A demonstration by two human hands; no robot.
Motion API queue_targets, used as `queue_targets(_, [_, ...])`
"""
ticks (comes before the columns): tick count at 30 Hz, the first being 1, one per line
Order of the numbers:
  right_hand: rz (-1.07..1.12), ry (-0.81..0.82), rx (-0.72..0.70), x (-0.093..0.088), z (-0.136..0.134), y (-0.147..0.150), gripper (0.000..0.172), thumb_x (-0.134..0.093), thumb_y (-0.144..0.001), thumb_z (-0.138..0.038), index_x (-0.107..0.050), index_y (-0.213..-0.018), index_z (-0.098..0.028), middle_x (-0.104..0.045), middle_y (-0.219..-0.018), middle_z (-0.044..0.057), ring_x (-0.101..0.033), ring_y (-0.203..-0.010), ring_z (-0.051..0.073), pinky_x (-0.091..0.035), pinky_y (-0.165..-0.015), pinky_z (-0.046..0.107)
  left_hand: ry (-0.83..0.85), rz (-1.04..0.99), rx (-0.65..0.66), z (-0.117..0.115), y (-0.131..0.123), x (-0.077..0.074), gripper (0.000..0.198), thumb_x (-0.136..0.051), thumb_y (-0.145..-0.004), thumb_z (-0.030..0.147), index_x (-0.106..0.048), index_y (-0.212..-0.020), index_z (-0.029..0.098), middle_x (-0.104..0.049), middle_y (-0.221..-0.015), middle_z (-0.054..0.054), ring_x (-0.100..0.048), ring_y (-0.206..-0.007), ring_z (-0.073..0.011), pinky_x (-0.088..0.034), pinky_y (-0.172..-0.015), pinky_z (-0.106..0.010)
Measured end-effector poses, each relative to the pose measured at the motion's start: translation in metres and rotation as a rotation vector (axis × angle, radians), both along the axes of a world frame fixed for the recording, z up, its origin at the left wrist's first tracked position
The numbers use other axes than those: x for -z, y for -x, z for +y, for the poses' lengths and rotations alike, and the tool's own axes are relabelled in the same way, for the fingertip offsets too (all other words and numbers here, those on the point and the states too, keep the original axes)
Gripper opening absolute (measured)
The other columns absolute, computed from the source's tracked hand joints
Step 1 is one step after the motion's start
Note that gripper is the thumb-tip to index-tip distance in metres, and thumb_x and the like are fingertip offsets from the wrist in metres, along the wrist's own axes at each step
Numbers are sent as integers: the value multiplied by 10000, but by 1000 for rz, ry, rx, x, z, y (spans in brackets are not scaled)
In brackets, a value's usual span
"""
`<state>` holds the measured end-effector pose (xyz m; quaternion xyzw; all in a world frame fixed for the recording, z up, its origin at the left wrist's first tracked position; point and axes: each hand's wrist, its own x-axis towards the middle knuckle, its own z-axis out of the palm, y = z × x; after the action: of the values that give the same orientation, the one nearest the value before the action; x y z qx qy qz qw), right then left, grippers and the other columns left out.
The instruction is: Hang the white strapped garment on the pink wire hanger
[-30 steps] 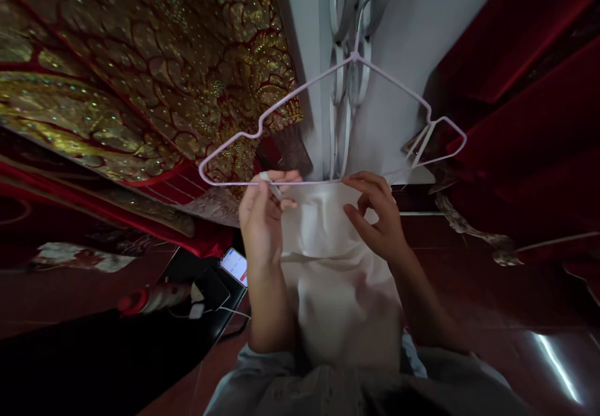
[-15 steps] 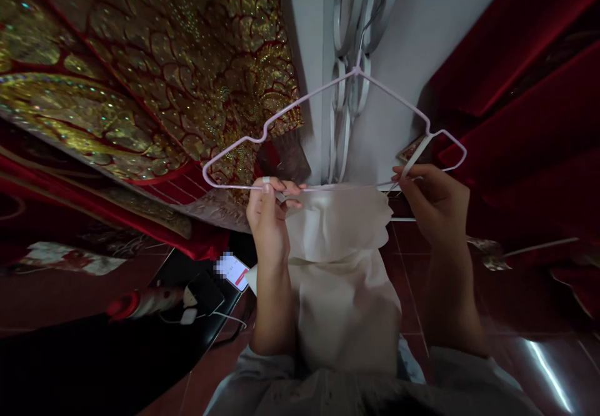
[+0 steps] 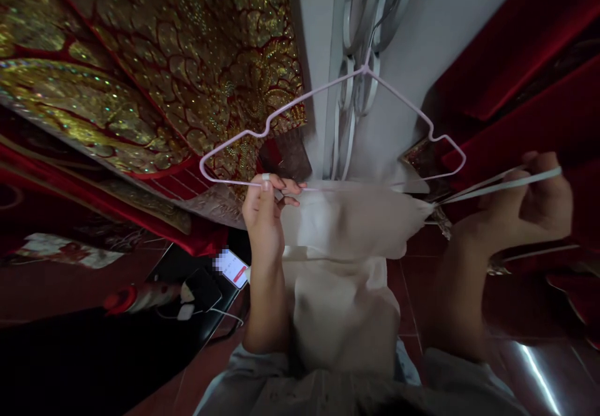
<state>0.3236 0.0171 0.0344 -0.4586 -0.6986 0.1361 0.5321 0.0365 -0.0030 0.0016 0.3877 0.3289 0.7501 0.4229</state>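
Observation:
A pale pink wire hanger (image 3: 300,100) hangs from a hook on the white pillar. A cream garment (image 3: 347,235) hangs below its bottom bar, between my arms. My left hand (image 3: 265,210) is closed, pinching the garment's top edge against the bar near the left end. My right hand (image 3: 529,200) is closed on the garment's thin white strap (image 3: 473,191), which is stretched taut out to the right, past the hanger's right end.
A red and gold embroidered dress (image 3: 140,72) hangs at the left. Dark red velvet cloth (image 3: 525,66) fills the right. On a black surface at lower left lie a phone (image 3: 232,268), a charger with cable (image 3: 187,307) and a red-tipped object (image 3: 135,295). The floor is reddish tile.
My right hand has gone from the garment's middle to the hanger's right end, then pulled the strap out to the right. My left hand has stayed pinching at the bar.

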Motion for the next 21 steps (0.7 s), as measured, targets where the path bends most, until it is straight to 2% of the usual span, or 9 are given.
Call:
queue_targets(5, [-71,25,-40,31,-14,42,607,-869,-900,-448,-741,-1473,-295,-708,-1143,75,-648,-811,150,-604,-688,314,3,-32,15,-1,-11,4,475,-868,-954,624,-660,-891,201,-738,-803,-35,-812,-819,-193,-595,-610,-207])
queue_targets(9, [-55,-45,-68,56,-20,64,547,-852,-930,-433,-744,-1455,-321,-682,-1051,29,-531,-683,106,-568,-633,287,14,5,-64,-4,-12,13,395,-874,-960,560,-716,-994,199,-801,-916,-62,-836,-873,-200,-593,-613,-196])
queue_targets(12, [-6,-111,-58,69,-23,68,556,-848,-945,-421,-723,-1482,-351,-702,-1112,31,-500,-661,94,-560,-623,280,11,68,-239,-4,0,23,348,-887,-938,439,-763,-1171,213,-845,-1171,-104,-850,-1015,-225,-601,-633,-195])
queue_targets(14, [-8,-115,-55,73,-21,66,542,-833,-957,-415,-720,-1483,-355,-706,-1095,34,-535,-694,111,-567,-638,287,3,132,-400,-2,13,28,296,-846,-938,361,-791,-1184,206,-843,-1239,-111,-845,-1060,-242,-592,-616,-199])
queue_targets(18, [-34,-111,-58,71,-16,57,493,-816,-960,-414,-746,-1441,-331,-700,-1083,58,-649,-864,170,-560,-652,295,-57,227,-694,0,49,30,154,-728,-976,245,-862,-1025,188,-868,-1051,-88,-814,-851,-205,-570,-556,-234])
queue_targets(21, [-55,-86,-70,66,-15,50,498,-831,-949,-402,-752,-1435,-329,-705,-1125,59,-615,-815,148,-542,-638,288,-128,330,-728,1,72,19,121,-816,-997,301,-892,-1088,278,-882,-1078,-52,-828,-928,-250,-673,-696,-358])
